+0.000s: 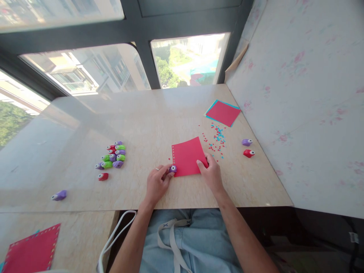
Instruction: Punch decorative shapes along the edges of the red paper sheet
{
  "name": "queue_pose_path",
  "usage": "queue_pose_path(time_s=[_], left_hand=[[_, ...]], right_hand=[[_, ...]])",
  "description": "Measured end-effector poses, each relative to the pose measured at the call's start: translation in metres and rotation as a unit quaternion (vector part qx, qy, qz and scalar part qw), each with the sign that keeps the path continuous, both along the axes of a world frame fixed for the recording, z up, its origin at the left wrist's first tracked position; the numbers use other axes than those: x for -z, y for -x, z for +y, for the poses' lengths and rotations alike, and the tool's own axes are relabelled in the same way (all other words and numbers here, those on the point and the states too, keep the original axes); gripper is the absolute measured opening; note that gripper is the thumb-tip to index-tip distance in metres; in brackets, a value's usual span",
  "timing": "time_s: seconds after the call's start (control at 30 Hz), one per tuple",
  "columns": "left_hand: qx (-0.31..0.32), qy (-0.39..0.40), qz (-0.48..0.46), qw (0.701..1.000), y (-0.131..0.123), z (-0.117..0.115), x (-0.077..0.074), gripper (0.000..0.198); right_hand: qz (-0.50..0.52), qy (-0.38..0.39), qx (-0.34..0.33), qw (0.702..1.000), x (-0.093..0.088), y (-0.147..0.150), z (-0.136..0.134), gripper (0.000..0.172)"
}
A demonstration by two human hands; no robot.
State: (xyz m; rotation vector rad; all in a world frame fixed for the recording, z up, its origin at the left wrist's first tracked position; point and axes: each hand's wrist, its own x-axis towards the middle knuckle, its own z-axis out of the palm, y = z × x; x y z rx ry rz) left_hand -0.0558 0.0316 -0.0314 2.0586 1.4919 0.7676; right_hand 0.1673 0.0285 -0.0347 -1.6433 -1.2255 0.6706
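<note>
A red square of paper (187, 156) lies on the marble table (142, 121) in front of me, with a row of small holes along its left edge. My left hand (157, 183) pinches a small purple paper punch (173, 169) at the sheet's lower left corner. My right hand (211, 172) presses the sheet's lower right corner, fingers closed on the paper. Red and blue paper bits (216, 139) lie scattered just right of the sheet.
A cluster of several green, purple and red punches (113, 155) sits at left, with a red punch (103, 176) and a purple one (59, 195) nearer the edge. Two punches (248, 148) and stacked red and blue sheets (223, 112) lie right. A punched red sheet (31, 250) lies lower left.
</note>
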Motion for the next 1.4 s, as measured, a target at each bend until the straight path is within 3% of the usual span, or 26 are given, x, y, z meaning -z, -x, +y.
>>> queue_pose_path(time_s=[0.4,0.5,0.6,0.73,0.97,1.4], left_hand=[[-0.010,0.020,-0.012,1.000,0.000,-0.002,-0.001,0.034],[-0.024,0.063,-0.064,0.996,0.001,-0.002,-0.006,0.043],[-0.057,0.104,-0.123,0.985,0.001,-0.001,-0.018,0.039],[-0.107,0.144,-0.120,0.976,0.002,0.005,-0.032,0.040],[-0.059,0.327,-0.114,0.936,-0.006,0.022,-0.033,0.047],[-0.056,0.420,-0.126,0.897,-0.009,0.039,-0.038,0.052]], right_hand=[[-0.003,0.002,-0.001,1.000,-0.002,0.004,0.000,0.034],[-0.006,-0.001,0.000,1.000,-0.001,0.003,0.000,0.035],[-0.005,0.007,-0.002,1.000,-0.001,0.003,0.000,0.036],[-0.004,0.022,-0.008,1.000,-0.004,0.004,-0.001,0.035],[-0.014,0.019,0.002,1.000,-0.006,0.005,-0.003,0.035],[-0.032,0.007,0.008,0.999,-0.003,0.006,-0.002,0.026]])
